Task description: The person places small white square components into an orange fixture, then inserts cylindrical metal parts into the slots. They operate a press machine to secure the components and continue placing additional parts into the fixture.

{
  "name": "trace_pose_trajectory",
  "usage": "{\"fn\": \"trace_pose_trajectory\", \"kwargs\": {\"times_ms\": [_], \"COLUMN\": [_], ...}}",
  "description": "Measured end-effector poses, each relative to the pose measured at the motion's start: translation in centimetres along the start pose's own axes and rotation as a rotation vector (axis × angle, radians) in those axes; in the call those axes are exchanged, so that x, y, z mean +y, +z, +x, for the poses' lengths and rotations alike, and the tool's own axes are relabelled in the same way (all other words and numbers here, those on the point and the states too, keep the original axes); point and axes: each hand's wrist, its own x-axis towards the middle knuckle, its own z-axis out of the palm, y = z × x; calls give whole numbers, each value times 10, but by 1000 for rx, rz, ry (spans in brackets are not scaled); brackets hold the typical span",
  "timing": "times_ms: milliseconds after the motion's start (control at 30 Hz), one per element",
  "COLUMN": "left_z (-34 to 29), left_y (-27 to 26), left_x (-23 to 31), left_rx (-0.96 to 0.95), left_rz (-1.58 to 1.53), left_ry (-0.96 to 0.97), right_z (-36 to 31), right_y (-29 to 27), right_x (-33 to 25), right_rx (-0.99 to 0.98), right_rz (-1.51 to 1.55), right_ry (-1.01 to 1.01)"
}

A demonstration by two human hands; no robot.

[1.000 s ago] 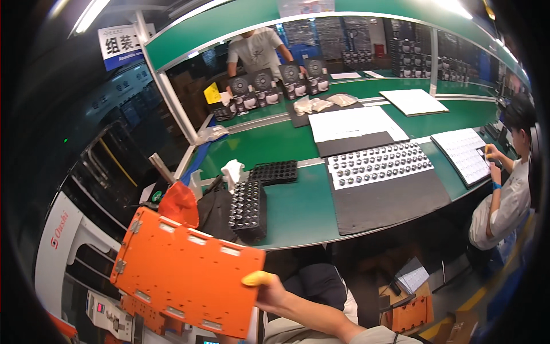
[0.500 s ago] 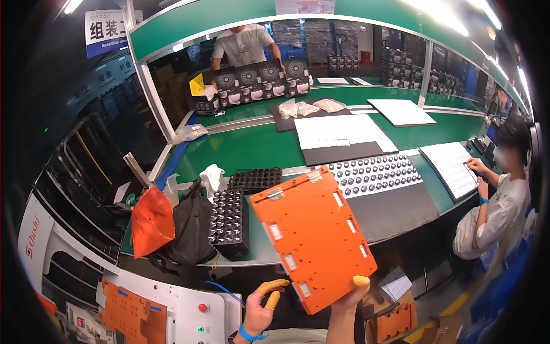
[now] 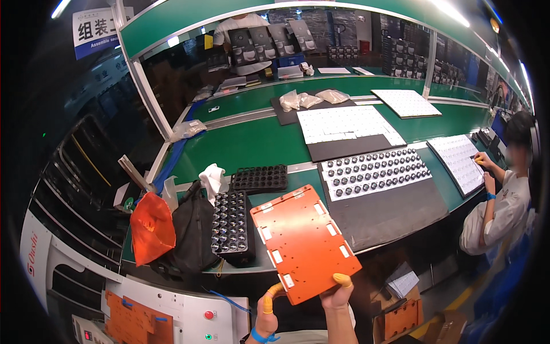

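Head view: I am watching from afar as two hands are working at the orange plate (image 3: 306, 243); it is slanting in front of the green bench (image 3: 240, 150), its far end overlapping the bench's near edge in my picture. The right hand (image 3: 338, 293) is gripping the plate's near edge; its yellow-capped thumb is pressing on the upper face, while the other fingers are going out of sight underneath, so it is closing on the plate. The left hand (image 3: 269, 307) is meeting the near left corner; its yellow-capped fingers are bending slightly, a gap is showing between them, and I am not able to tell whether they are pinching the edge or only touching it; a blue band (image 3: 263, 336) is circling that wrist.

Beyond the plate, a black tray (image 3: 249, 252) is holding rows of shiny caps (image 3: 231, 222); a second tray (image 3: 260, 179) is lying just behind; a black bag (image 3: 192, 235) and a red-orange pouch (image 3: 152, 229) are sitting to the left. Right of the plate, a dark mat (image 3: 395, 221) is bearing a white sheet with rows of round parts (image 3: 357, 188); a co-worker (image 3: 498, 212) is leaning over a white board (image 3: 455, 160) farther right. At lower left, a red button (image 3: 210, 315) is showing on a white machine (image 3: 195, 301).
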Motion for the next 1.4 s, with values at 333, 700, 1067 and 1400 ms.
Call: {"fn": "trace_pose_trajectory", "kwargs": {"times_ms": [333, 700, 1067, 1400], "left_z": [23, 70, 86, 90], "left_y": [2, -4, -1, -11], "left_x": [-8, -23, -12, -7], "left_rx": [85, 203, 117, 85], "left_rz": [303, 585, 614, 772], "left_ry": [-21, 299, 121, 83], "right_z": [25, 36, 26, 66], "right_y": [-19, -17, 8, 45], "right_x": [32, 16, -20, -22], "right_rx": [55, -278, -530, -744], "right_rz": [6, -465, -962, -2055], "right_ry": [76, 136, -291, -715]}}
